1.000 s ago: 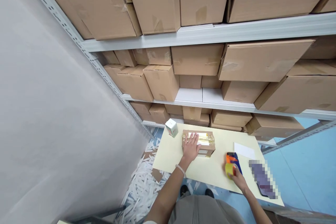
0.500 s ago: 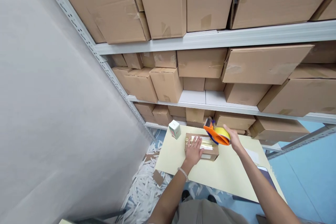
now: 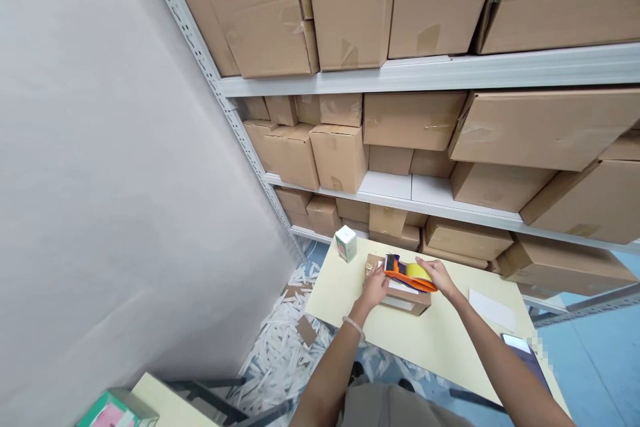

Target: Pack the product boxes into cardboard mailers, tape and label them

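Observation:
A small cardboard box (image 3: 411, 305) with white labels and shiny tape on its top lies on the pale yellow table (image 3: 345, 310). In my right hand (image 3: 437, 275) is an orange tape dispenser (image 3: 400, 275) with a yellow roll, held low over the box top. Its dark front end points left, close to the fingers of my left hand (image 3: 375, 287). That hand rests on the left part of the box with its fingers apart, and a light bracelet circles the wrist. The dispenser and my hands cover much of the box's top.
A small white and green carton (image 3: 346, 245) stands at the table's back left corner. On the right lie a white paper (image 3: 491, 309) and a tablet-like device (image 3: 525, 355). Shelves full of cardboard boxes (image 3: 340, 157) rise behind. Paper scraps (image 3: 280, 340) cover the floor at left.
My right hand has lowered the tape dispenser onto or just above the box top. My left hand's fingers now meet its front end. The view has swung left.

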`<state>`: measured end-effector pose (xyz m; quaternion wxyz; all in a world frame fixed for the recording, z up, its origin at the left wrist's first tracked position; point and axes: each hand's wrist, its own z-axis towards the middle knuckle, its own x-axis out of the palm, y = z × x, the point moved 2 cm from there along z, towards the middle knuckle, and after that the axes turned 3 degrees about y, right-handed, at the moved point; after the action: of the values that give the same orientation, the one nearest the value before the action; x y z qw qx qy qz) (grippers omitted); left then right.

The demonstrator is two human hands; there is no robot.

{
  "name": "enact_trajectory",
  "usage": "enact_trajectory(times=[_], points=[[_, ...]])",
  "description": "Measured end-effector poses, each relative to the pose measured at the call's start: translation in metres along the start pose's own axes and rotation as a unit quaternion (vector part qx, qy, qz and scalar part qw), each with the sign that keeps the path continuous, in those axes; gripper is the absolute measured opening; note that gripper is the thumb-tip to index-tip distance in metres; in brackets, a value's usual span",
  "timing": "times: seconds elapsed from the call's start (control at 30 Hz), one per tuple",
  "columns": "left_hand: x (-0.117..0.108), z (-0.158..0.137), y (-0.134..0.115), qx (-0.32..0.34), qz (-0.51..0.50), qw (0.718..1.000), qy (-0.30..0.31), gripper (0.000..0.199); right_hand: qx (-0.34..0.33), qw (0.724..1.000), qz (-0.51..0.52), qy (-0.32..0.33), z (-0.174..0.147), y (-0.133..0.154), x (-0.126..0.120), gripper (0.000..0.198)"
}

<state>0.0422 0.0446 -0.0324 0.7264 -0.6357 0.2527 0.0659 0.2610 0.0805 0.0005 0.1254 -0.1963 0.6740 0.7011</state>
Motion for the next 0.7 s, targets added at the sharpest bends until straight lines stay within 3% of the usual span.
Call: enact_trajectory(times=[0.07,0.13,0.23,0.3,0.43,0.53,0.7], points=[[-0.007,0.004,0.000,-0.051,-0.167,0.984,-0.039,0.040,0.003,1.000,0.012,0.009,0.000,0.001,0.001,0.067],[-0.014,0.007,-0.003,-0.095,-0.318,0.942,-0.041,0.048,0.003,1.000,0.020,0.011,0.000,0.000,0.001,0.066],[-0.023,0.008,-0.011,-0.144,-0.422,0.895,-0.010,0.065,0.007,1.000,0.018,0.011,-0.001,-0.002,0.002,0.065],[-0.029,0.010,-0.017,-0.150,-0.392,0.908,-0.006,0.064,0.008,1.000,0.011,0.006,-0.001,-0.003,0.003,0.064],[-0.035,0.019,-0.023,-0.142,-0.201,0.967,-0.060,0.036,0.003,1.000,-0.006,0.004,-0.002,-0.002,0.006,0.064],[-0.037,0.024,-0.023,-0.152,-0.142,0.974,-0.092,0.021,0.002,1.000,-0.015,0.009,-0.003,0.001,0.007,0.063],[-0.033,0.024,-0.031,-0.165,-0.075,0.975,-0.126,0.034,0.012,0.999,-0.036,0.020,-0.004,0.005,0.008,0.064]])
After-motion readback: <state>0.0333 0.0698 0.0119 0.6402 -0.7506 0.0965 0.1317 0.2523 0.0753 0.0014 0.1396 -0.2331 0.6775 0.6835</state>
